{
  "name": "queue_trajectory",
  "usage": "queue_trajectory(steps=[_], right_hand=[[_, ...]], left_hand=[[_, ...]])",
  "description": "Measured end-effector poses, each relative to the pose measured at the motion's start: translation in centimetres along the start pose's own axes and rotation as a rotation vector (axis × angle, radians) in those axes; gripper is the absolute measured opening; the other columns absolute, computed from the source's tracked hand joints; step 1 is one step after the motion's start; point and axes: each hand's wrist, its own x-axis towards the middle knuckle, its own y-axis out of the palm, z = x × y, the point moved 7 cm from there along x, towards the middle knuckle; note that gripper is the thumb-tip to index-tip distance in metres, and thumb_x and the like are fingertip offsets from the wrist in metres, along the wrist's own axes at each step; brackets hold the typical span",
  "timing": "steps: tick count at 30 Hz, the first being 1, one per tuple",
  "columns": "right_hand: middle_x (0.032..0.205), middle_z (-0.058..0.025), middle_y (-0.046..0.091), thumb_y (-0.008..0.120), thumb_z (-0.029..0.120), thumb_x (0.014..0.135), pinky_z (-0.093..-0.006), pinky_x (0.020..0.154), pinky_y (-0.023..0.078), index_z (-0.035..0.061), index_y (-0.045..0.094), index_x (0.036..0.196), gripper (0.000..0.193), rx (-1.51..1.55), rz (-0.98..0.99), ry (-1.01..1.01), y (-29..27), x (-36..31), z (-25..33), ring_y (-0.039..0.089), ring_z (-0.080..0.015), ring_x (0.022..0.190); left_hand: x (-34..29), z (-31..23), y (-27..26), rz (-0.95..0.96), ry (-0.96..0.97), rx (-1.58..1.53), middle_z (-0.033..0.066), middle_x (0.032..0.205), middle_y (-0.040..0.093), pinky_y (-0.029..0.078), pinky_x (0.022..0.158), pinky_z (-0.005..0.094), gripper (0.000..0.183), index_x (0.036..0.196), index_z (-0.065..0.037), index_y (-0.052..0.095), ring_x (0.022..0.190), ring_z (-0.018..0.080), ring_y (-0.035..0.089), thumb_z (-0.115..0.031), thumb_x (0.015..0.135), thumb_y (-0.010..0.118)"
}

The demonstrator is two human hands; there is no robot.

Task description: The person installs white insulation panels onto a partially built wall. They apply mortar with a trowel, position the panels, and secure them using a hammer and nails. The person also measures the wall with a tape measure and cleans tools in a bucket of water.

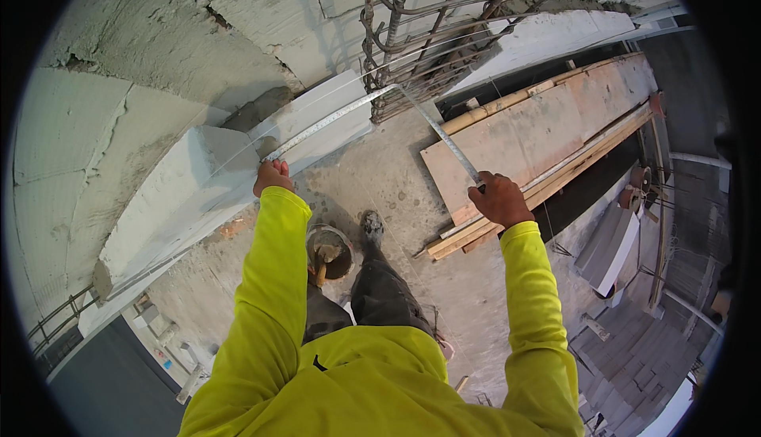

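A tape measure [329,118] is drawn out between my hands, its pale blade bent sharply near the steel bars. My left hand [273,177] pinches the blade's end beside the gap between two white blocks. My right hand [501,199] is closed round the other end, where the case is mostly hidden by my fingers. The blade runs above the right-hand white block [325,120], and another white block [186,191] lies to its left. A thin string [317,98] stretches along the blocks.
Upright reinforcing bars [396,25] rise ahead, by the block wall [166,33]. A bucket [342,240] with a wooden-handled tool stands by my feet. Wooden boards [515,140] border a dark opening on the right. Stacked blocks [634,358] lie farther off.
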Motion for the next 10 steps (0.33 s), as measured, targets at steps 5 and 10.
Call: queue_trajectory(steps=[5,10], right_hand=[[0.098,-0.0259,0.068,0.061,0.036,0.087,-0.0497,0.087,0.053,0.0009,0.065,0.111,0.042,0.004,-0.007,0.003,0.5,-0.1,-0.4,0.066,-0.0439,0.094],[0.102,-0.0249,0.068,0.062,0.037,0.087,-0.0485,0.089,0.053,0.0032,0.065,0.112,0.042,0.052,0.014,0.048,0.8,-0.2,-0.6,0.066,-0.0429,0.098]], left_hand=[[0.5,0.1,0.0,0.039,-0.014,0.011,0.0124,0.091,0.064,0.062,0.067,0.0269,0.021,0.095,0.008,0.06,0.077,0.0178,0.065,-0.011,0.091,0.065],[2.8,0.6,0.2,0.035,-0.066,0.046,0.0131,0.094,0.063,0.062,0.068,0.0279,0.023,0.099,0.006,0.06,0.079,0.0203,0.065,-0.015,0.091,0.066]])
